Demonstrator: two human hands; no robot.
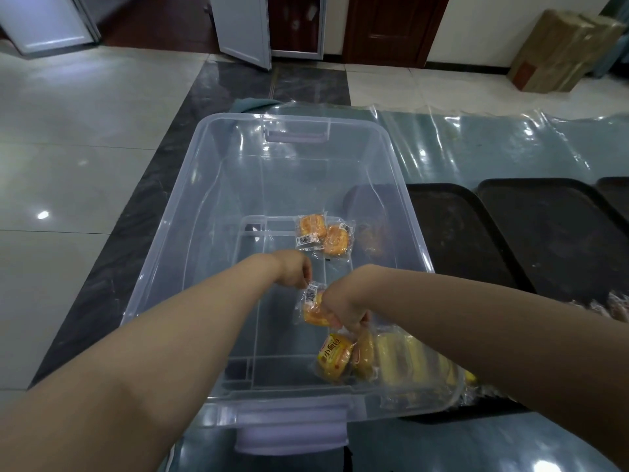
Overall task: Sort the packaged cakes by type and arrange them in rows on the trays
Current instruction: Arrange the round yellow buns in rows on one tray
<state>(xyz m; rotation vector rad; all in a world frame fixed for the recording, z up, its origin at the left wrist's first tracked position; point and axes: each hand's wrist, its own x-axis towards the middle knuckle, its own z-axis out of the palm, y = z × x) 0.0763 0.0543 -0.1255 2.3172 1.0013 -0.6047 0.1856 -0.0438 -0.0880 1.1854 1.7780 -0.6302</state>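
— Down inside the clear bin, what are your hands doing?

— Both of your hands are low in the bin. Your left hand has its fingers curled, and the tips pinch the top edge of a wrapped cake, the one with a white barcode sticker. Your right hand is curled too. It grips the same cake lower down, and its fingers also pinch the wrap of a long yellow cake hanging just under it.

— Where are the other cakes?

— Two orange cakes lie flat on the bin floor, farther from you. They touch each other. One shows a barcode sticker. Close to you, by the near wall, a cake with a yellow and red label sits just beside the long yellow one.

— And the trays?

— Dark trays sit to your right on a table with a shiny plastic sheet. The bin stands partly over the nearest tray. Through the bin's wall you can see a row of yellow cakes lying on that tray, but they look blurry. More wrapped cakes peek out past your right arm, and I cannot tell what kind they are.

— Anything else around?

— A brown box leans by the far wall, and a white door stands open.
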